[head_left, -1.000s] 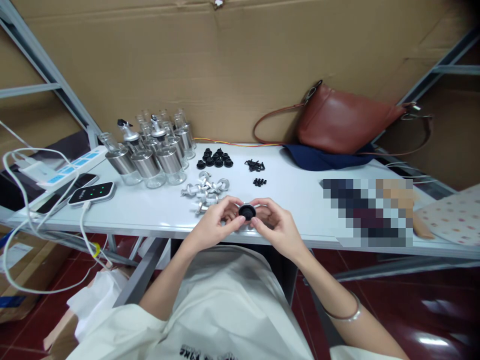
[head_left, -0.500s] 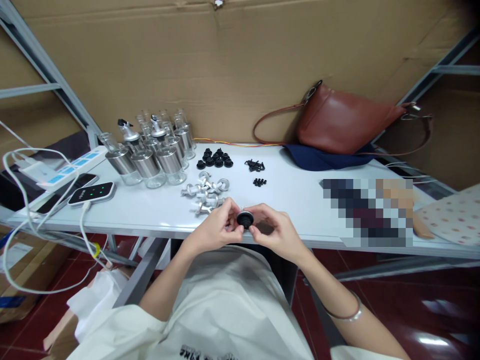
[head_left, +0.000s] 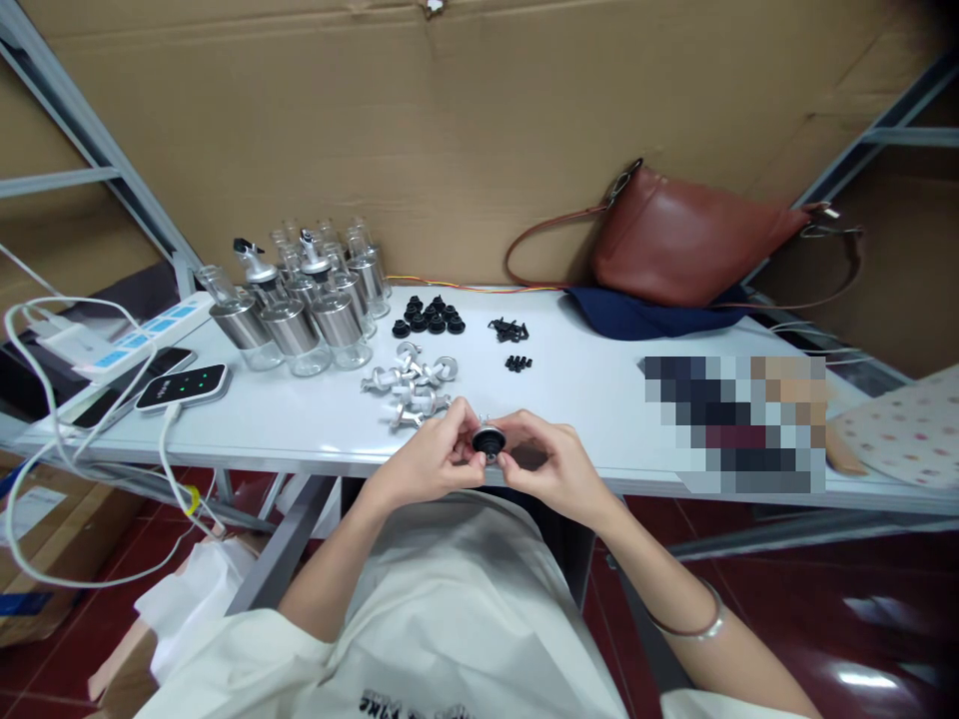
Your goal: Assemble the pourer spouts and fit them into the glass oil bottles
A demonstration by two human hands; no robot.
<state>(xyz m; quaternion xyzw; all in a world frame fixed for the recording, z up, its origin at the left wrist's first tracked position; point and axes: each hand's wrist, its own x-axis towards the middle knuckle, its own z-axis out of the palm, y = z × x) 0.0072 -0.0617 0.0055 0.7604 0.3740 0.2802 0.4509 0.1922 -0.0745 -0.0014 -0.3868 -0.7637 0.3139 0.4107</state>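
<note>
Both my hands meet over the near edge of the white table (head_left: 584, 399). My left hand (head_left: 431, 454) and my right hand (head_left: 546, 459) pinch a small black round cap (head_left: 488, 439) with a bit of metal spout showing behind it. Fingers of both hands are closed round this piece. Just beyond lies a heap of silver pourer spouts (head_left: 409, 384). Further back sit a cluster of black caps (head_left: 429, 315) and two small piles of tiny black parts (head_left: 510, 330).
Several glass-and-steel bottles (head_left: 300, 300) stand at the back left. A power strip (head_left: 142, 330), phone and charging device (head_left: 184, 384) with white cables lie at the left. A brown leather bag (head_left: 689, 240) on blue cloth leans against the cardboard wall. A pixelated patch covers the right.
The black cap has been turned from facing me to edge-on between my fingers, and both hands have shifted slightly toward me.
</note>
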